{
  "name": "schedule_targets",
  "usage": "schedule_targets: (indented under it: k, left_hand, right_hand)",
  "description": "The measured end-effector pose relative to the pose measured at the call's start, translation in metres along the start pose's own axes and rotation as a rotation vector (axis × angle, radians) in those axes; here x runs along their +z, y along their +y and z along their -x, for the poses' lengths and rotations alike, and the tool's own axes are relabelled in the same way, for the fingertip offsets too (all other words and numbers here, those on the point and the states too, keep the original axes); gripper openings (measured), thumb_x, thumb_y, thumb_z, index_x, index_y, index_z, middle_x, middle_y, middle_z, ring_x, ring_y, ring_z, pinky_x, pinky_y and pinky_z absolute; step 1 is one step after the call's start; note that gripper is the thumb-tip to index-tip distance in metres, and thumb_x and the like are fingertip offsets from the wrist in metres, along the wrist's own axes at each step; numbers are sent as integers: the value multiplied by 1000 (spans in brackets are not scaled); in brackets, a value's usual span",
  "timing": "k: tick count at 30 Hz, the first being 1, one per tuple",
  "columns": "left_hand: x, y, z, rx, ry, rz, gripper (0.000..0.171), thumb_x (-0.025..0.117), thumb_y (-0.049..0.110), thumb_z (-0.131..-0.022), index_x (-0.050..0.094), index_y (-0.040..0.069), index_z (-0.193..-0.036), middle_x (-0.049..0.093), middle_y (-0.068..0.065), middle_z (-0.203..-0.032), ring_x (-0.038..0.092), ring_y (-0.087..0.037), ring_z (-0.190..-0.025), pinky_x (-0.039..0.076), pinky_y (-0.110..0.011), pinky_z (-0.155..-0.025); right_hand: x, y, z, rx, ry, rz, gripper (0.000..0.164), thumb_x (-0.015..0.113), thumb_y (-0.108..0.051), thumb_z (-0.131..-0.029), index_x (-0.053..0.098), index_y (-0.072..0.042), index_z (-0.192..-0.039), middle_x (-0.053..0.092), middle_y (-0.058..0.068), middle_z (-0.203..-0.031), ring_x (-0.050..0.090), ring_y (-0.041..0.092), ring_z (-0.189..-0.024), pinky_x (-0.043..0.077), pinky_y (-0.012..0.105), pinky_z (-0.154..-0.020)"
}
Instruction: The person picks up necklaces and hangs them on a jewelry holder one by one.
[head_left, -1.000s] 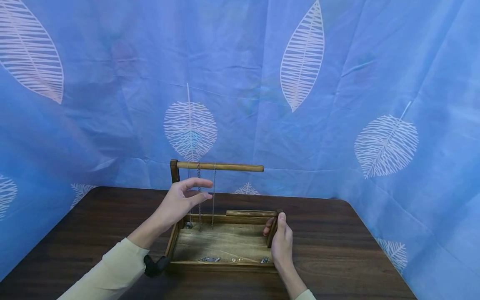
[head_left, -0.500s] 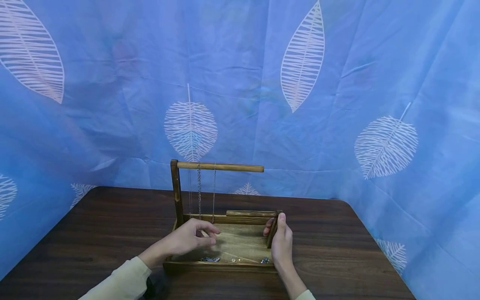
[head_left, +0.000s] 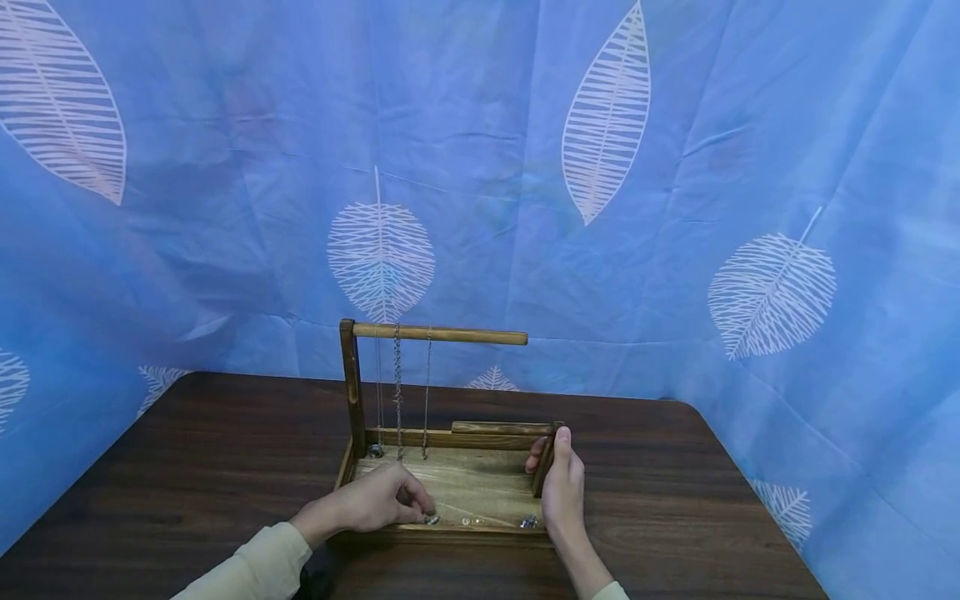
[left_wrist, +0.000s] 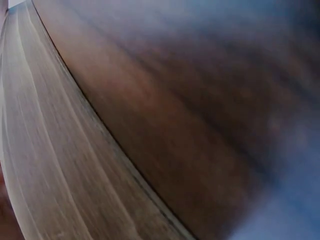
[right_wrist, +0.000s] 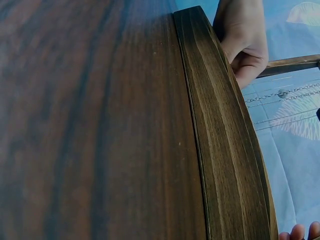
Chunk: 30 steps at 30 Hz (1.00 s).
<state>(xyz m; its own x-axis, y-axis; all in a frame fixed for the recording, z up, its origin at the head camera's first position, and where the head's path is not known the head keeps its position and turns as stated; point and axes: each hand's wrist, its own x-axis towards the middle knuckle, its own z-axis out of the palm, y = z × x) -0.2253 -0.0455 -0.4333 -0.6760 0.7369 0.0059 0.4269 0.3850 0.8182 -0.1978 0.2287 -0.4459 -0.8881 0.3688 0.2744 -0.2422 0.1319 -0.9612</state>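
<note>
A wooden jewellery stand with a tray base stands on the table. Several thin silver necklaces hang from its tall left bar. At the tray's front edge my left hand has its thumb and fingers brought together on a small silver piece of jewellery, partly hidden by the fingertips. My right hand grips the short right post, thumb on the near side and fingers behind. In the right wrist view, the left hand appears above the tray's front wall.
Small gold-coloured pieces and a silver cluster lie along the tray's front. A round pendant rests at the back left. The dark wooden table surrounds the stand; a blue leaf-print cloth hangs behind.
My left hand has come down from beside the hanging necklaces to the tray's front edge, its fingers closing on the silver piece. The right hand stays on the post.
</note>
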Motion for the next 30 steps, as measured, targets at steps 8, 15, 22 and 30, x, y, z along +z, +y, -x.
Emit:
schedule_targets:
  k: [8,15,22,30]
  left_hand:
    - [-1,-1,-2,-10,-17,-84,21,71,-12,-87,75,9,-83,68,5,-78,58,-4,-66,49,-21,-59]
    - [-1,-3,-3,-24,-32,-112,22,72,-10,-87,72,11,-79,68,6,-78,59,-4,-66,51,-22,-61]
    - [-2,-7,-4,-39,-61,-132,29,67,-7,-92,71,18,-78,65,13,-79,58,-2,-68,50,-22,-62]
    - [-4,-6,-2,-20,-92,-112,21,68,1,-95,69,18,-82,62,11,-79,52,-2,-66,46,-22,-61]
  right_hand:
    - [0,1,0,1,2,-10,70,24,-48,-110,60,10,-94,60,20,-76,61,28,-69,52,35,-65]
    - [0,2,-1,-7,4,-13,70,24,-46,-111,59,11,-93,60,19,-74,60,26,-67,52,37,-64]
    - [1,1,-1,-7,11,-22,69,24,-45,-111,60,11,-94,60,17,-73,60,23,-65,53,35,-63]
    - [1,2,-1,-15,5,-18,69,23,-45,-111,60,11,-94,60,18,-74,60,25,-66,53,35,-64]
